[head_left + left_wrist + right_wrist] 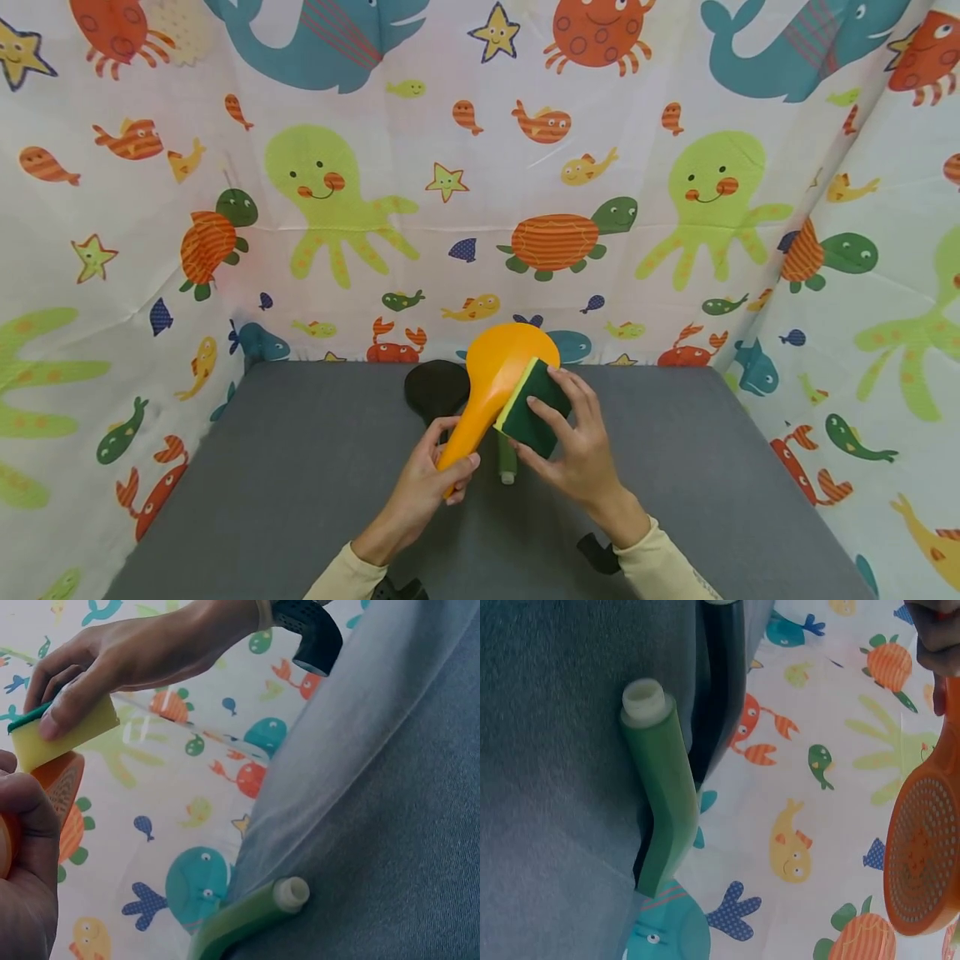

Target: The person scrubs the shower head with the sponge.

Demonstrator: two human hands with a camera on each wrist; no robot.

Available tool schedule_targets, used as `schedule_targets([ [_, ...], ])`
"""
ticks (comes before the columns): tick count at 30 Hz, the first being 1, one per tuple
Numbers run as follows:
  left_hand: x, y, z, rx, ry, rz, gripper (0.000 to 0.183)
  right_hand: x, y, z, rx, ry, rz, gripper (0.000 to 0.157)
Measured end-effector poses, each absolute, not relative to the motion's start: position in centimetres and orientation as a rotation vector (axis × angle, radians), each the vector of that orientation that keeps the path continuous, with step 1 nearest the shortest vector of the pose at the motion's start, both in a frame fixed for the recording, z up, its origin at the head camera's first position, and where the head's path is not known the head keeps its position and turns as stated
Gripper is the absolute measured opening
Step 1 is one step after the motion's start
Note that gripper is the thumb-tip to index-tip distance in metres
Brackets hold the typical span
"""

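My left hand (pixel 420 487) grips the handle of an orange shower head (pixel 495 367), held tilted above the table with its smooth back up in the head view. A sponge (pixel 536 408), yellow with a dark green scouring side, is pinched between the thumb and fingers of my right hand (pixel 588 458). Its yellow side lies against the back of the shower head, as the sponge (pixel 79 735) shows in the left wrist view. In the right wrist view, the perforated spray face of the orange shower head (pixel 922 851) is visible.
Behind the hands, a black shower head (pixel 435 387) lies on the grey table (pixel 300 467). A green handle (pixel 507 462) with a white threaded end lies beside it, its far part hidden by the sponge. A cloth (pixel 465 292) printed with sea animals walls the back and sides.
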State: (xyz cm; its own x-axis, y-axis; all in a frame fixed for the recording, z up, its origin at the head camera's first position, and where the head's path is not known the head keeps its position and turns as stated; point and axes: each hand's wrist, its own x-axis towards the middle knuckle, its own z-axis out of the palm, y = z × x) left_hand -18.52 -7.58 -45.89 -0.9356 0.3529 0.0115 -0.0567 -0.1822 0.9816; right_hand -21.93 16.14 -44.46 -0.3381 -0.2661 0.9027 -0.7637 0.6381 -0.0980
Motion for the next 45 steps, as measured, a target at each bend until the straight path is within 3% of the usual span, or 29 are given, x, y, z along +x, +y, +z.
schedule_targets([
  [15, -18.5, -7.9, -45.9, 0.419, 1.801, 2.189, 0.054, -22.6, 17.5, -42.9, 0.749, -1.965, 0.658, 0.058],
  [22, -18.4, -8.1, -45.9, 0.433, 1.732, 2.22, 0.041, -22.7, 17.2, -42.7, 0.761, -1.972, 0.672, 0.057],
  [29, -18.7, -8.4, -45.9, 0.409, 1.65, 2.24, 0.052, -22.8, 17.0, -42.8, 0.772, -1.982, 0.663, 0.057],
  [45, -19.4, -7.8, -46.7, 0.38, 1.349, 2.235, 0.038, -22.5, 16.1, -43.1, 0.892, -2.015, 0.647, 0.055],
])
